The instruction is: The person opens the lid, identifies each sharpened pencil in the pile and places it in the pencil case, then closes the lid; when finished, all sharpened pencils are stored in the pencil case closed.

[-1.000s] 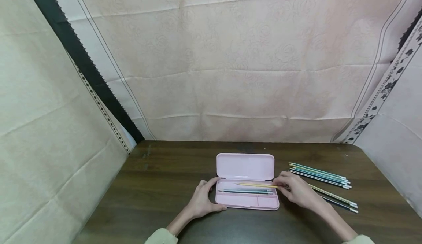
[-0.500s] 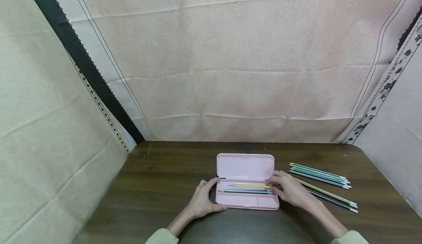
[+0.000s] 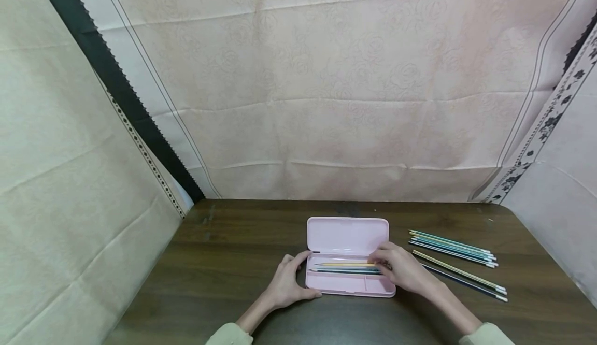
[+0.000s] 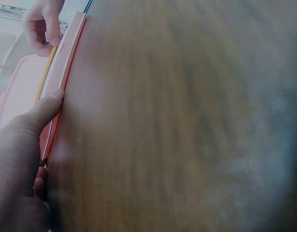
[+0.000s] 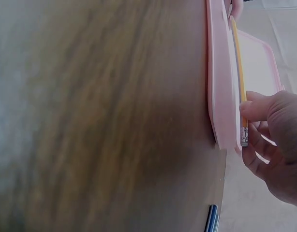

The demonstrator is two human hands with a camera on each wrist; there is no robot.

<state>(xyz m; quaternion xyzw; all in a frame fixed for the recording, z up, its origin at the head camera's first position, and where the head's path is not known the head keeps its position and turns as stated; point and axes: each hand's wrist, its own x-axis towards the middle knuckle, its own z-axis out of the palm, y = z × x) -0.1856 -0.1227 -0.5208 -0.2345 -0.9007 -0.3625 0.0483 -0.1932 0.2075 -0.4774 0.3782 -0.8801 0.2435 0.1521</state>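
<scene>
A pink pencil case (image 3: 336, 284) lies with its lid (image 3: 347, 234) swung back on the dark wooden table. My left hand (image 3: 285, 284) holds the case by its left end, thumb at the front corner and fingers at the hinge side. Between thumb and fingers, my right hand (image 3: 402, 268) pinches a yellow pencil (image 5: 239, 63) near its eraser end. That pencil lies lengthwise over the case's long compartment, its tip pointing left. Beside it in the compartment are several blue and green pencils (image 3: 342, 271); their right ends are partly covered by my right hand.
On the right of the table lies a bundle of several green and blue pencils (image 3: 452, 248). Nearer are a few more pencils (image 3: 459, 272), yellowish and dark, slanting behind the right forearm. A pale cloth (image 3: 336, 127) hangs behind the table (image 3: 233, 241).
My right hand has moved left with the yellow pencil, bringing it from the case's right edge to over the long compartment. The left hand stays at the case's left end.
</scene>
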